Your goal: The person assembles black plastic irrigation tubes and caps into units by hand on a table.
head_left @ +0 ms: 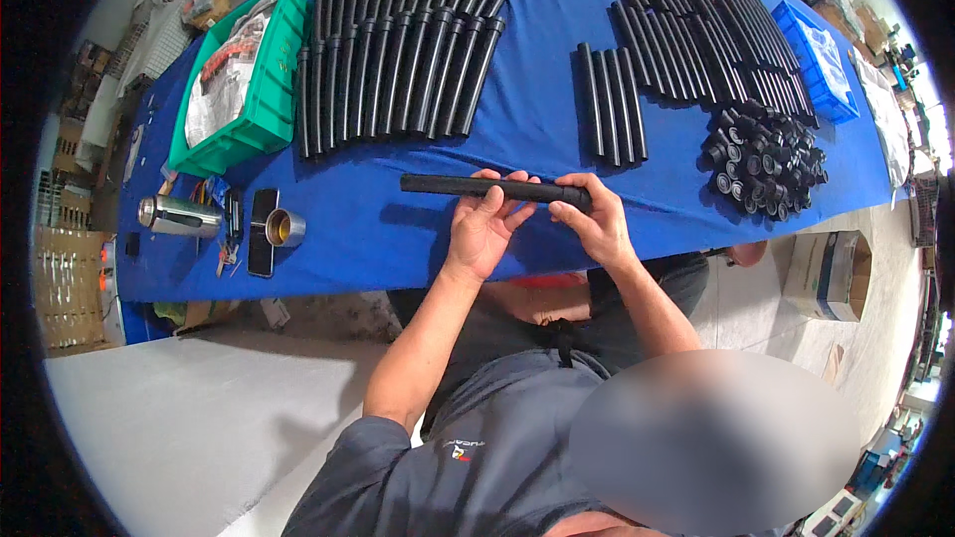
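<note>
Centrally, a black tube (438, 185) lies crosswise above a blue tablecloth (542, 70); the left hand (479, 237) cradles its middle in curled fingers, while the right hand (600, 227) firmly grasps its right end.

Blue cloth (542, 80) leaves a lane, bounded left by collared tubes (431, 73), right by plain tubes (718, 50).

The held tube (433, 185), laid-out tubes (395, 75) and piled caps (764, 161) are plain black; worktop cloth (542, 60) and bin (842, 109) are blue, the crate (244, 134) green, the flask (187, 218) silver.
</note>
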`<state>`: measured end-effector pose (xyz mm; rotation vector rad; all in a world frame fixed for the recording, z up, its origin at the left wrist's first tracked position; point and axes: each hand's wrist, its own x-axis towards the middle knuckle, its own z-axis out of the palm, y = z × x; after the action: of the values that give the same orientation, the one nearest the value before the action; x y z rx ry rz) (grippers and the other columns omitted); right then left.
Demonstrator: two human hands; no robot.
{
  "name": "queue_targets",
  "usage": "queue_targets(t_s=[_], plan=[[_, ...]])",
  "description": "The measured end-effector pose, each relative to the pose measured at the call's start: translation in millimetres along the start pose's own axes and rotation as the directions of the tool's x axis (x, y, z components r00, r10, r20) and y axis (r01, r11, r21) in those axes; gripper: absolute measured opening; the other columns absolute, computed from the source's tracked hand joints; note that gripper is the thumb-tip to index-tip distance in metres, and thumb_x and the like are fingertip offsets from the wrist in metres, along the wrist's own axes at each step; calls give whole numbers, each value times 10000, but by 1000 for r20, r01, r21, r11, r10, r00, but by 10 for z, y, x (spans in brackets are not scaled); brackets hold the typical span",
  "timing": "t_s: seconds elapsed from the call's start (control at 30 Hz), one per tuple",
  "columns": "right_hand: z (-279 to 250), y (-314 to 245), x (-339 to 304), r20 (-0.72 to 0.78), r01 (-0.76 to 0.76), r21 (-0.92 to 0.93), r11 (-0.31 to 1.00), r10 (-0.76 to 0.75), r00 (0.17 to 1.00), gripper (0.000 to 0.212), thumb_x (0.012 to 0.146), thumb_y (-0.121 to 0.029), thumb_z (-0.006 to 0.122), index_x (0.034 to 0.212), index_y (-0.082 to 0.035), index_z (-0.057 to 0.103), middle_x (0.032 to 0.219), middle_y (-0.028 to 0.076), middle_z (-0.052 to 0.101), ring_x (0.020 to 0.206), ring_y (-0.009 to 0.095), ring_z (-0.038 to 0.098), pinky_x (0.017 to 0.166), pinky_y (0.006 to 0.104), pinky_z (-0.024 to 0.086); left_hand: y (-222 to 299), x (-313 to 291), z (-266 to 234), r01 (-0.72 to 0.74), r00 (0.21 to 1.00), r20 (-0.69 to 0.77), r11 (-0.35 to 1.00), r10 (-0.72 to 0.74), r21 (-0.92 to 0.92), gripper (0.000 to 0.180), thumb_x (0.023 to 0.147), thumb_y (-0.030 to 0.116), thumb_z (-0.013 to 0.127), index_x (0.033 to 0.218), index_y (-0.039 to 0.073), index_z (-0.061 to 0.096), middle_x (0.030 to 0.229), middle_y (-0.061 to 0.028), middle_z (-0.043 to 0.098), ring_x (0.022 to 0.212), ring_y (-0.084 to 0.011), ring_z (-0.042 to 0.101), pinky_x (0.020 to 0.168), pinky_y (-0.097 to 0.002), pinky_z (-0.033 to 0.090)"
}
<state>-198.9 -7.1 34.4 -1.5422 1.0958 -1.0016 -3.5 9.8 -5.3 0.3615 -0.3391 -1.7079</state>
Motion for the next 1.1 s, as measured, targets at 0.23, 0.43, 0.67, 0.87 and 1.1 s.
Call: queue_targets(t_s=[0.23, 0.43, 0.67, 0.87, 1.1], plan=[[-63, 8, 80, 82, -22, 61, 998, 17, 996, 325, 833, -134, 753, 1090, 9, 613, 841, 70, 646, 750, 135, 643, 668, 282, 498, 31, -9, 8, 2, 1000, -4, 1000, -2, -12, 203, 968, 105, 577, 1171, 112, 578, 1249, -204, 607, 1234, -385, 552, 975, -498, 548], [-61, 71, 154, 93, 33, -38, 999, -29, 995, 356, 815, -179, 767, 1085, 2, 621, 854, 99, 640, 770, 164, 611, 693, 308, 478, 117, 39, -4, 9, 1000, 24, 1000, -10, 20, 198, 971, 103, 570, 1169, 109, 575, 1261, -196, 603, 1241, -378, 548, 974, -495, 547], [105, 32, 2, -41, 309, -194, 931, -322, 946, 339, 810, -126, 757, 1093, -5, 615, 930, 123, 648, 849, 220, 630, 772, 314, 492, 238, -7, -1, 91, 996, 6, 994, -92, 53, 257, 935, 73, 614, 1191, 88, 590, 1298, -190, 592, 1273, -362, 524, 1042, -517, 484], [81, -39, -13, -11, 23, -68, 997, -24, 1000, 308, 830, -159, 746, 1064, -3, 621, 888, 103, 636, 815, 218, 616, 740, 319, 483, 251, 53, -80, 122, 990, 72, 992, -125, 42, 219, 926, 52, 620, 1142, 88, 616, 1274, -177, 612, 1306, -350, 495, 1071, -510, 457], [90, 44, 0, 41, -43, 70, 997, 40, 998, 304, 836, -177, 740, 1055, -3, 620, 856, 113, 633, 791, 204, 611, 713, 328, 478, 261, 27, -88, 111, 990, 75, 991, -116, 73, 230, 933, 54, 612, 1160, 84, 602, 1298, -190, 592, 1292, -355, 507, 1040, -498, 491]])
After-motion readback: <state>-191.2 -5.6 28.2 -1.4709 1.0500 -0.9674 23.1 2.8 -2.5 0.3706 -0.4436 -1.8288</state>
